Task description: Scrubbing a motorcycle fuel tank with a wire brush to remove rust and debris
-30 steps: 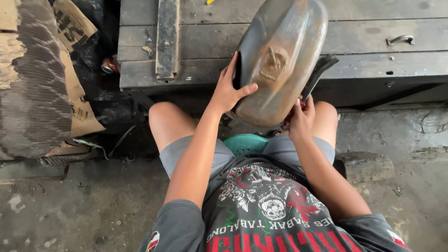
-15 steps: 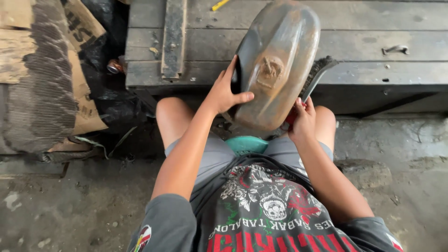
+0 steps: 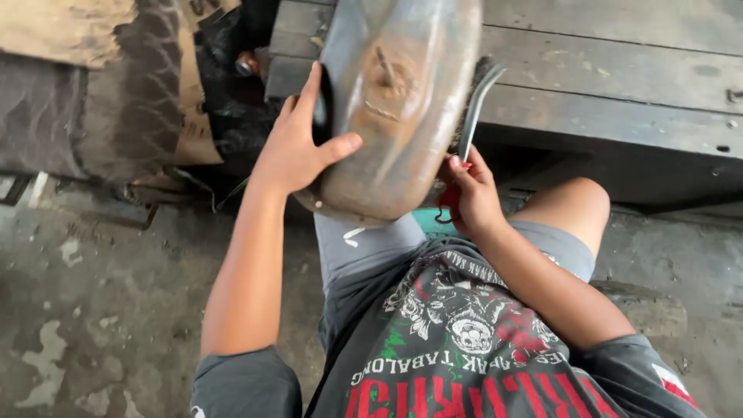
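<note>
Fingers of left hand [image 3: 290,151] spread flat against side of rusty metal tank [image 3: 395,108], thumb across its lower face, gripping it. Tank tilted, lower end on lap above grey shorts [image 3: 364,251], upper end over dark wooden workbench [image 3: 611,85]. Right hand [image 3: 472,193] closed around red handle of wire brush [image 3: 472,112], bristles against tank's right edge. Worn cardboard [image 3: 101,85] lies left on concrete floor [image 3: 101,310].

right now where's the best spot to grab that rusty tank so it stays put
Grip the rusty tank by its left side edge, as the left hand does, thumb over the domed face. It leans from lap to wooden bench, so a side hold likely steadies it while the right hand works the tool.
</note>
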